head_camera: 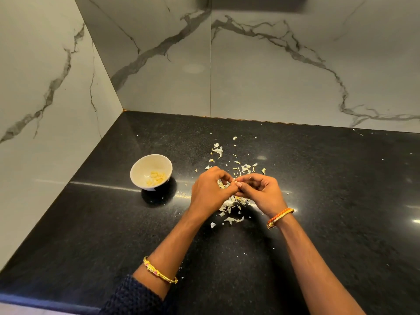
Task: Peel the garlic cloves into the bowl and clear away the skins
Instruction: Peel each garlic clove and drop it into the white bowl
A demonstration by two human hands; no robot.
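A small white bowl (138,172) stands on the black counter left of my hands, with several peeled yellowish garlic cloves (155,177) inside. My left hand (208,192) and my right hand (261,192) meet above the counter, fingertips together, pinching one small garlic clove (238,184) between them. Papery garlic skins (231,206) lie scattered under and behind my hands, with more skins (218,151) farther back.
The black speckled counter (329,201) runs into a corner of marble-patterned walls (272,76) at the back and left. Its front edge (45,302) is near the bottom left. Tiny skin flecks dot the counter to the far right.
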